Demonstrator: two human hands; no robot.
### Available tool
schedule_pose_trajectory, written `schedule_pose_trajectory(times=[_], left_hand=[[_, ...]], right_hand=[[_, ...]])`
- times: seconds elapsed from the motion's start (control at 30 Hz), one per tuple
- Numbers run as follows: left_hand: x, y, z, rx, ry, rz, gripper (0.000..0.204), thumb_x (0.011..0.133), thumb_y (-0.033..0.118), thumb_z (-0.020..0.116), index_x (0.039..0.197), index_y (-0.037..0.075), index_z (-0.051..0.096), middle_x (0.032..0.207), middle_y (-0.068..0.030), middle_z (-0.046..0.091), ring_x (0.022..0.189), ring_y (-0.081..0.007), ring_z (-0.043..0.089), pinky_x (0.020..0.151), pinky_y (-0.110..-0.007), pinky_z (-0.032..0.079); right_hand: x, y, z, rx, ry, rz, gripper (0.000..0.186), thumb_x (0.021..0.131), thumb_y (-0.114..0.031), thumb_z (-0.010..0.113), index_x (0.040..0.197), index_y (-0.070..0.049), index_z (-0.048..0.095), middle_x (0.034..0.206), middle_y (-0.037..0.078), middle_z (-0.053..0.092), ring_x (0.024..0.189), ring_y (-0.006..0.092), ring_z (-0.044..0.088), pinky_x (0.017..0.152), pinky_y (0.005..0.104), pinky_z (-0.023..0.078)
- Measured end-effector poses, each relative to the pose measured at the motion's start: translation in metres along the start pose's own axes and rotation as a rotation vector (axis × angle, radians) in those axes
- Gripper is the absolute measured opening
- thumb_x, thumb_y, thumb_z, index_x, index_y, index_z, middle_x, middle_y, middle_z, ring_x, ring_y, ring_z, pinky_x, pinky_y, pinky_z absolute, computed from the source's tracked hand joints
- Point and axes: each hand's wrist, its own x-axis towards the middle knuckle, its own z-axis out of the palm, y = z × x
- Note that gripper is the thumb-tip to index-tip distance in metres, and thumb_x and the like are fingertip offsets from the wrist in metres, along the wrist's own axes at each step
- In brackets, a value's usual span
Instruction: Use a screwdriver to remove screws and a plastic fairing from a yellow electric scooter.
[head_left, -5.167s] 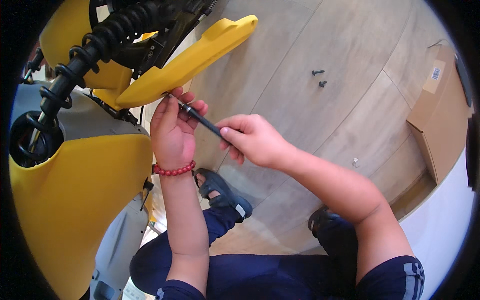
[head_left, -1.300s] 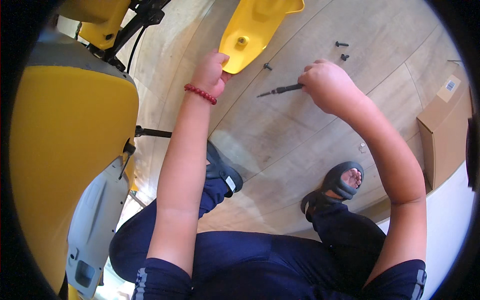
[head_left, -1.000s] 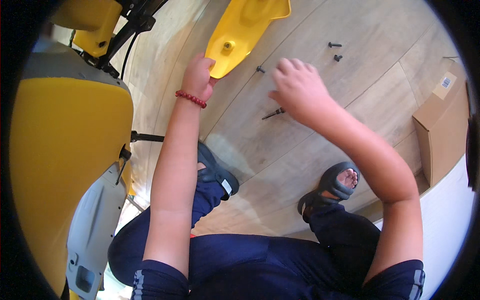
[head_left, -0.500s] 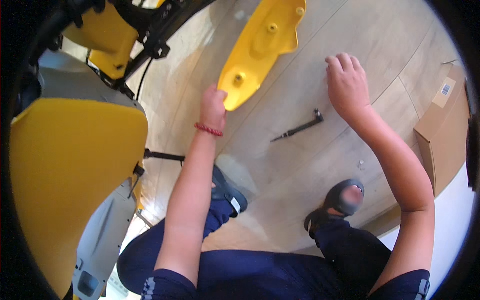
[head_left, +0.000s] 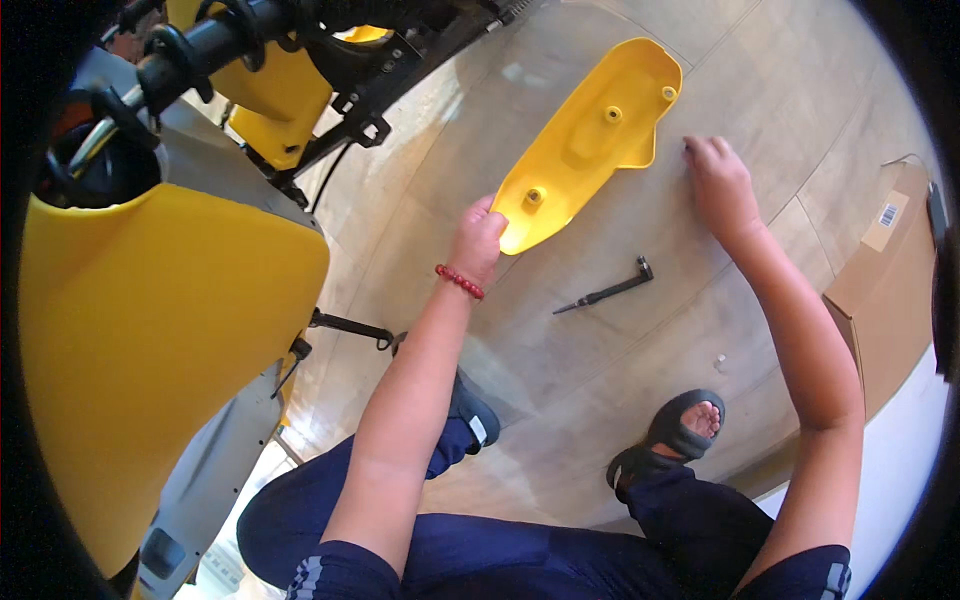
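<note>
A long yellow plastic panel (head_left: 575, 150) is gripped at its near end by my left hand (head_left: 478, 240), thumb on its inner face. The panel's hollow side faces up, showing several round screw bosses, and its far end points away to the right. To the right of the panel, apart from it, is my right hand (head_left: 722, 185). Its fingers are curled together, and a small dark spot shows at the fingertips; what they hold, if anything, I cannot make out. Between my arms, a black angled screwdriver-like tool (head_left: 608, 292) with a thin tip lies on the floor.
At left stands a scooter-like vehicle with a large yellow body panel (head_left: 170, 350), grey plastic parts, a coil spring (head_left: 205, 50) and a black frame (head_left: 375, 85). A cardboard box (head_left: 880, 290) rests at the right. My sandalled foot (head_left: 690, 420) is on the tiled floor (head_left: 560, 400).
The yellow panel and my left hand appear farther right and lower in view, and the panel's far end now shows. The view has shifted, revealing the coil spring. My right hand stays curled.
</note>
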Motion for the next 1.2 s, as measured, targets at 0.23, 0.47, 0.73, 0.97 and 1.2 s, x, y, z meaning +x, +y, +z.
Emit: schedule_pose_trajectory(times=[0.23, 0.47, 0.73, 0.97, 1.2], left_hand=[[0.006, 0.002, 0.001, 0.058, -0.058, -0.030, 0.035, 0.076, -0.001, 0.041, 0.108, -0.007, 0.057, 0.097, -0.0097, 0.065, 0.084, -0.0141, 0.063, 0.078, -0.026, 0.049], [0.005, 0.010, 0.015, 0.075, -0.021, -0.119, 0.033, 0.077, 0.000, 0.043, 0.106, -0.006, 0.057, 0.090, -0.0072, 0.064, 0.076, -0.0124, 0.060, 0.071, -0.025, 0.048], [0.011, 0.010, 0.004, 0.102, -0.089, -0.130, 0.030, 0.080, 0.002, 0.044, 0.105, -0.006, 0.059, 0.090, -0.0051, 0.063, 0.078, -0.0098, 0.059, 0.071, -0.025, 0.047], [0.010, 0.016, 0.004, 0.127, -0.055, -0.122, 0.036, 0.081, 0.001, 0.045, 0.115, -0.007, 0.054, 0.099, -0.0085, 0.064, 0.086, -0.0129, 0.062, 0.077, -0.026, 0.049], [0.009, 0.026, 0.007, 0.298, -0.078, -0.056, 0.035, 0.084, 0.002, 0.047, 0.117, -0.008, 0.051, 0.102, -0.0097, 0.063, 0.088, -0.0150, 0.062, 0.079, -0.027, 0.049]], right_hand=[[0.058, -0.054, -0.012, 0.421, 0.151, 0.070, 0.018, 0.084, -0.014, 0.060, 0.098, -0.004, 0.064, 0.092, 0.015, 0.063, 0.088, 0.0341, 0.060, 0.077, 0.0394, 0.049], [0.065, -0.084, 0.016, 0.371, -0.215, -0.122, 0.011, 0.083, -0.010, 0.057, 0.092, -0.005, 0.062, 0.087, 0.014, 0.060, 0.087, 0.0323, 0.061, 0.076, 0.0410, 0.049], [0.071, -0.088, 0.003, 0.375, -0.340, -0.030, 0.023, 0.085, -0.013, 0.058, 0.105, -0.006, 0.064, 0.100, 0.014, 0.063, 0.093, 0.0320, 0.060, 0.080, 0.0383, 0.048], [-0.006, -0.112, -0.015, 0.288, -0.158, -0.310, 0.011, 0.074, -0.018, 0.059, 0.081, -0.010, 0.058, 0.080, 0.006, 0.053, 0.081, 0.0254, 0.056, 0.069, 0.0371, 0.044], [-0.046, -0.118, 0.005, 0.002, -0.480, -0.455, 0.016, 0.073, -0.023, 0.059, 0.085, -0.012, 0.058, 0.083, 0.001, 0.051, 0.083, 0.0197, 0.050, 0.070, 0.0338, 0.038]])
